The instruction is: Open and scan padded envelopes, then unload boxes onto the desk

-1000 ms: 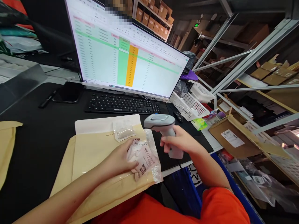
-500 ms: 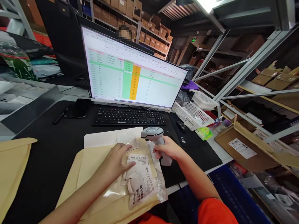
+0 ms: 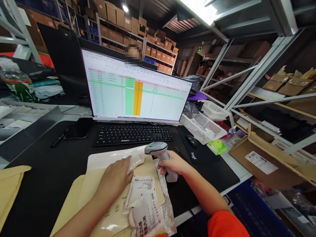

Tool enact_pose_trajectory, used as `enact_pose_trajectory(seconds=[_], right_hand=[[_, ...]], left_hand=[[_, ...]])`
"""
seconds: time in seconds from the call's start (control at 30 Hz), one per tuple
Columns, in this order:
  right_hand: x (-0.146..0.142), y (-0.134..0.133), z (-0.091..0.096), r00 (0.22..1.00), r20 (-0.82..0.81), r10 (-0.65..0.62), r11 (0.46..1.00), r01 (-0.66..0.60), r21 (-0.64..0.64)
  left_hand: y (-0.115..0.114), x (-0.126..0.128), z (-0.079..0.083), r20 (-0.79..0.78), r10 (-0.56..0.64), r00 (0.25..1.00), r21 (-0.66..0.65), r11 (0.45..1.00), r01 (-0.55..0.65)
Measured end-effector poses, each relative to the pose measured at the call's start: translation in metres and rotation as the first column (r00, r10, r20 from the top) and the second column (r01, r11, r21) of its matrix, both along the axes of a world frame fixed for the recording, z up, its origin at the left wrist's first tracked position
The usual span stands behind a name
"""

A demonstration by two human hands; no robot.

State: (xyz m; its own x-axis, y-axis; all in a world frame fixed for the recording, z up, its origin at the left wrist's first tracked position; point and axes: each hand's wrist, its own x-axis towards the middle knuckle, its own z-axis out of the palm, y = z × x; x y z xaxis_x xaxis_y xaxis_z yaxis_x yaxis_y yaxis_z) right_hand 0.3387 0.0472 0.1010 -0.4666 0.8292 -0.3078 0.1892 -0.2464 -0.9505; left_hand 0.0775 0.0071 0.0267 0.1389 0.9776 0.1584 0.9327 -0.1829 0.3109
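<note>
My right hand (image 3: 174, 163) grips a grey-and-white barcode scanner (image 3: 156, 148) by its handle, its head facing left above the envelopes. Under the fingers of my left hand (image 3: 116, 176) is a small clear plastic packet (image 3: 137, 162), held at its left edge with the thumb tucked below. Beneath both hands lie yellow padded envelopes (image 3: 92, 181). Closer to me, a white packet with a printed label (image 3: 142, 185) is partly covered by a second labelled packet (image 3: 150, 209) with large dark lettering. Clear bubble wrap (image 3: 169, 214) runs along their right side.
Behind the envelopes are a black keyboard (image 3: 133, 134) and a monitor (image 3: 111, 95) showing a spreadsheet. A mouse (image 3: 191, 141) and white baskets (image 3: 204, 131) stand right; a phone (image 3: 77, 130) and grey box (image 3: 32, 131) left. An open carton (image 3: 261, 161) sits far right.
The camera view has tipped up slightly. My left hand has closed its fingers on the clear packet, which now looks bunched and tilted. The scanner stays in my right hand.
</note>
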Motion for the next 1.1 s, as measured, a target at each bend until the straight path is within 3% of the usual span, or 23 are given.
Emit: enact_pose_trajectory(seconds=[0.1,0.17,0.2,0.27,0.33,0.4,0.5,0.63,0.7,0.9,1.1], right_hand=[[-0.002,-0.004,0.0,1.0,-0.014,0.024,0.999,-0.024,0.022],[-0.001,-0.01,0.0,0.999,-0.004,0.032,0.998,-0.032,0.055],[0.0,-0.014,0.001,0.999,0.015,0.036,0.996,-0.037,0.078],[0.004,-0.022,0.003,0.994,0.098,0.048,0.987,-0.062,0.147],[0.008,-0.032,0.008,0.973,0.224,0.063,0.958,-0.122,0.26],[0.01,-0.041,0.014,0.939,0.331,0.087,0.903,-0.215,0.372],[0.012,-0.05,0.02,0.916,0.383,0.119,0.845,-0.296,0.445],[0.013,-0.056,0.023,0.917,0.386,0.102,0.831,-0.291,0.474],[0.014,-0.057,0.023,0.908,0.407,0.102,0.827,-0.305,0.473],[0.024,-0.056,0.023,0.915,0.398,0.069,0.864,-0.254,0.434],[0.031,-0.061,0.026,0.931,0.357,0.072,0.89,-0.222,0.399]], left_hand=[[-0.002,-0.003,0.016,0.149,0.109,0.983,-0.04,0.994,-0.104],[-0.004,-0.009,0.023,0.374,0.261,0.89,-0.086,0.965,-0.247],[-0.004,-0.011,0.024,0.52,0.325,0.79,-0.133,0.944,-0.301],[-0.003,-0.015,0.023,0.776,0.39,0.496,-0.254,0.913,-0.321],[-0.002,-0.015,0.019,0.887,0.403,0.226,-0.342,0.902,-0.263],[-0.003,-0.013,0.017,0.904,0.414,0.104,-0.385,0.896,-0.22],[-0.008,-0.009,0.02,0.889,0.436,0.144,-0.403,0.891,-0.208],[-0.016,-0.006,0.029,0.852,0.402,0.335,-0.342,0.912,-0.226],[-0.019,-0.005,0.033,0.84,0.379,0.388,-0.302,0.921,-0.247],[-0.022,-0.004,0.038,0.84,0.318,0.44,-0.216,0.939,-0.266],[-0.026,-0.006,0.031,0.804,0.262,0.533,-0.115,0.949,-0.294]])
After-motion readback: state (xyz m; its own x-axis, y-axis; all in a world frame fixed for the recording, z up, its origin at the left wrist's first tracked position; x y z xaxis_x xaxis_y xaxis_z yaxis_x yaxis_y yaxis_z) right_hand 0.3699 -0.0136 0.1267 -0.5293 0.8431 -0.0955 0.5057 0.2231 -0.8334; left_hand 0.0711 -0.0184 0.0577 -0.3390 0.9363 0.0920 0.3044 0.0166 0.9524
